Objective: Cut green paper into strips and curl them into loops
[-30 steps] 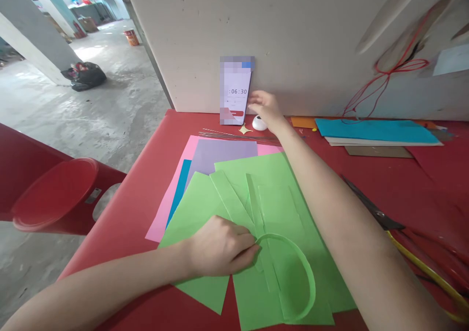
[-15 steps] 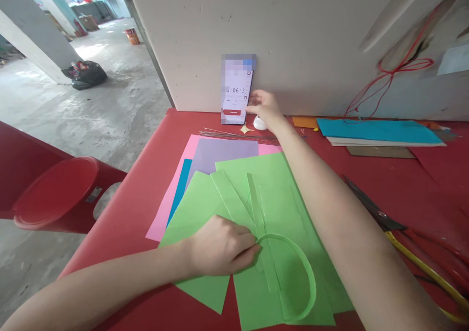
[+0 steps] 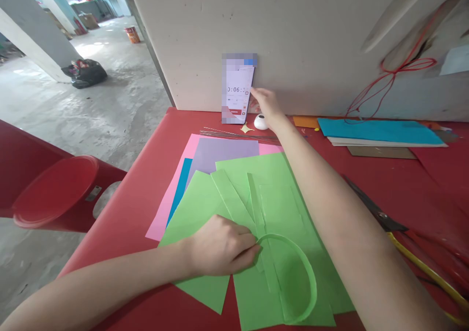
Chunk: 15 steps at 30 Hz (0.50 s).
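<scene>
Red surface (image 3: 146, 174) against a pale wall carries green paper (image 3: 278, 194) over pink and lilac sheets. Left hand (image 3: 220, 248) pinches the end of a curved green strip (image 3: 308, 272) lying on the paper. Right hand (image 3: 267, 103), fingers extended, touches the propped phone (image 3: 238, 89).

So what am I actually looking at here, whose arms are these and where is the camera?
The camera sits on a person's head, looking forward and down, so both bare arms are their own. The left hand pinches a curved green paper strip lying on green paper sheets. The right hand reaches out and touches the edge of a phone propped against the wall, showing a timer. All of it rests on a red table, with scissors at the right and a stack of coloured paper farther back.
</scene>
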Available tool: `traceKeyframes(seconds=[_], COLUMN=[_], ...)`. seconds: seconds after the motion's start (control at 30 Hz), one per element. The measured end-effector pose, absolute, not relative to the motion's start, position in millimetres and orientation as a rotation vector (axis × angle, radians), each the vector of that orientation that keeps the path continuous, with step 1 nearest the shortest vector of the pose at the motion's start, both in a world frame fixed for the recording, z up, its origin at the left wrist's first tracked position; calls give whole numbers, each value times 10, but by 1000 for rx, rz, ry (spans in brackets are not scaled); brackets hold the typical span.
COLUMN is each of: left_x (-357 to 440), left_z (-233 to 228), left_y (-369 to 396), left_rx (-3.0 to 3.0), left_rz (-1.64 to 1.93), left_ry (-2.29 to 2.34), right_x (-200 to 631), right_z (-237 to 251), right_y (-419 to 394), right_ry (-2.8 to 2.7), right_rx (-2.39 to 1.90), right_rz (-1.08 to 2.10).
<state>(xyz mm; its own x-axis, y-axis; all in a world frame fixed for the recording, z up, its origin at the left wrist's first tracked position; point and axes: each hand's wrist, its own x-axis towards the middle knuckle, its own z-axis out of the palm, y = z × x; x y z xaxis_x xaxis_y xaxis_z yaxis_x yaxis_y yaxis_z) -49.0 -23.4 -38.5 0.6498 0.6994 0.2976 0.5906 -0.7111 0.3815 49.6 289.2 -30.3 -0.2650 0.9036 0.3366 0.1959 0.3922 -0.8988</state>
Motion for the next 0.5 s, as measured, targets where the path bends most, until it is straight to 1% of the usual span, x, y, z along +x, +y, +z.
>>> traceKeyframes(seconds=[0.23, 0.5], left_x=[-479, -488], left_z=[-388, -397], left_y=[-235, -222], left_rx=[2617, 2612], left_rz=[643, 658], left_ry=[1035, 1031], right_x=[524, 527], right_z=[-306, -272], right_y=[2762, 2719], right_ry=[-1771, -1785], right_rx=[-885, -905], right_rz=[968, 957])
